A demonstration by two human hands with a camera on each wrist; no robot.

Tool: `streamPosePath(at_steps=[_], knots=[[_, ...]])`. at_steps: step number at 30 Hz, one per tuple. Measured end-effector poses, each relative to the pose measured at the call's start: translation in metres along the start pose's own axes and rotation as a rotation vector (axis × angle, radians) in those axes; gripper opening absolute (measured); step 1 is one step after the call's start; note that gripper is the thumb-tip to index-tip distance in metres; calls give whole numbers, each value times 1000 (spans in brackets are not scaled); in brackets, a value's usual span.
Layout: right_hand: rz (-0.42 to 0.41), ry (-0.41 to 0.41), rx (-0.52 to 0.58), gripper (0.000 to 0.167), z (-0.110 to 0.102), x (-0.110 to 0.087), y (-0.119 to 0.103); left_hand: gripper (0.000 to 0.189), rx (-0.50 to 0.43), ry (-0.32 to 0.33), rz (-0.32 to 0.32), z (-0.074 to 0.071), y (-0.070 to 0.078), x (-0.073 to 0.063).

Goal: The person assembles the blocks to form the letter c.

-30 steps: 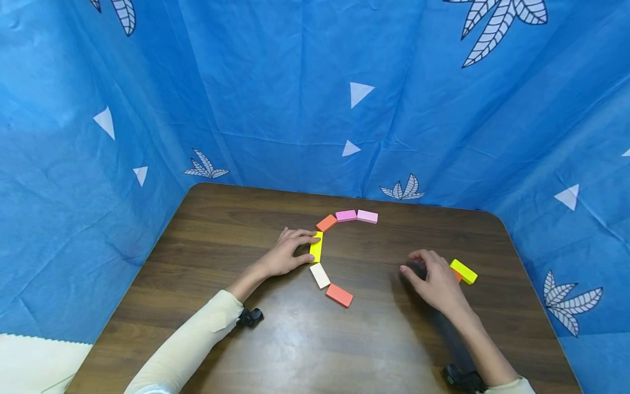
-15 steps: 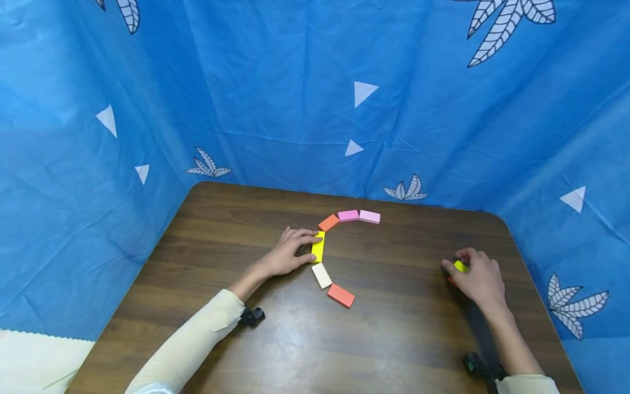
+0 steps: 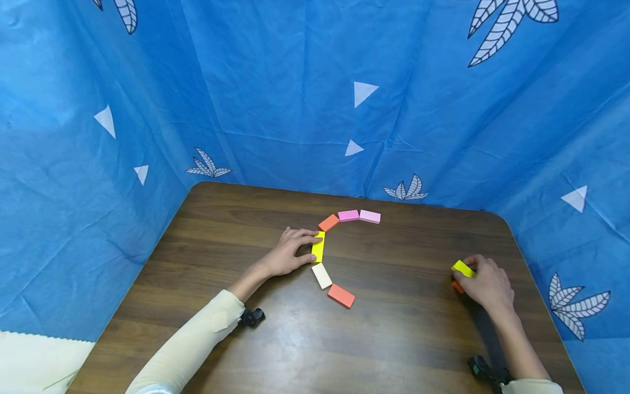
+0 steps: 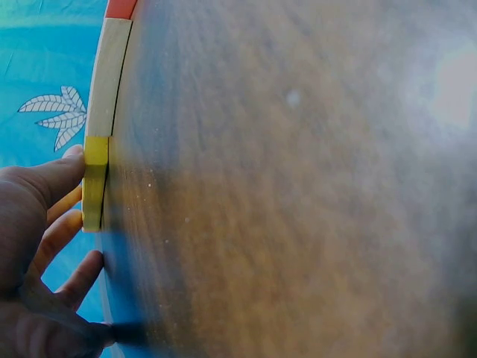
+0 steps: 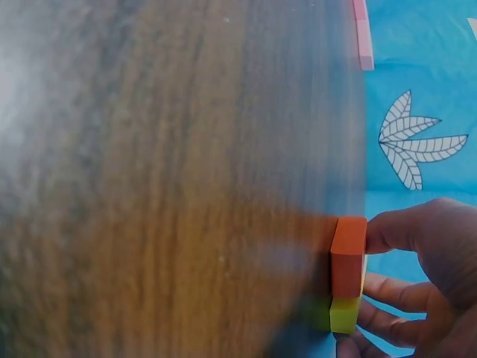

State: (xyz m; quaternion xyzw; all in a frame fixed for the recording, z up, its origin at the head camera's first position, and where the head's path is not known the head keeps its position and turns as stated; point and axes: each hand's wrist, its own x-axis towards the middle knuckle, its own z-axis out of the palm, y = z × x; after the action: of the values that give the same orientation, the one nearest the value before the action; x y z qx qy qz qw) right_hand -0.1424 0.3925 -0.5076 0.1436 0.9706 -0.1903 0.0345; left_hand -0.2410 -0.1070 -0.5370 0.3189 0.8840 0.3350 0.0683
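In the head view, my left hand (image 3: 287, 253) holds a yellow block (image 3: 318, 247), thumb at its near end and fingertips at the far end. This block lies in a curved row between an orange block (image 3: 328, 222) and a cream block (image 3: 322, 276). At the right of the table, my right hand (image 3: 489, 284) grips a second yellow block (image 3: 462, 267) between thumb and fingers. Another orange block (image 3: 458, 287) sits against it on the near side, largely covered by the hand; the right wrist view shows this orange block (image 5: 349, 257) close by the thumb.
A dark pink block (image 3: 348, 215) and a pale pink block (image 3: 370, 216) form the row's far end. A coral-red block (image 3: 341, 295) ends it on the near side. Blue patterned cloth (image 3: 275, 98) hangs around the brown wooden table (image 3: 403, 339).
My right hand has moved right, from left of the second yellow block to it, and its fingers have closed on that block. My left hand stays on the first yellow block.
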Motion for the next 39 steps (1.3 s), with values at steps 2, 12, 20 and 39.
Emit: streamPosePath(at_steps=[2,12,20,39], knots=[[-8,-1,3,54,1,0,0,53,0,2,0,1,0,0],[-93,79,22,48,10,-2,0,51,16,23,9,5,-3,0],[-137,130,32,43,15,-4,-6,52,12,13,1,5,-2,0],[-266,220,132,39,27,-6,-36,54,6,7,-3,3,-2,-1]])
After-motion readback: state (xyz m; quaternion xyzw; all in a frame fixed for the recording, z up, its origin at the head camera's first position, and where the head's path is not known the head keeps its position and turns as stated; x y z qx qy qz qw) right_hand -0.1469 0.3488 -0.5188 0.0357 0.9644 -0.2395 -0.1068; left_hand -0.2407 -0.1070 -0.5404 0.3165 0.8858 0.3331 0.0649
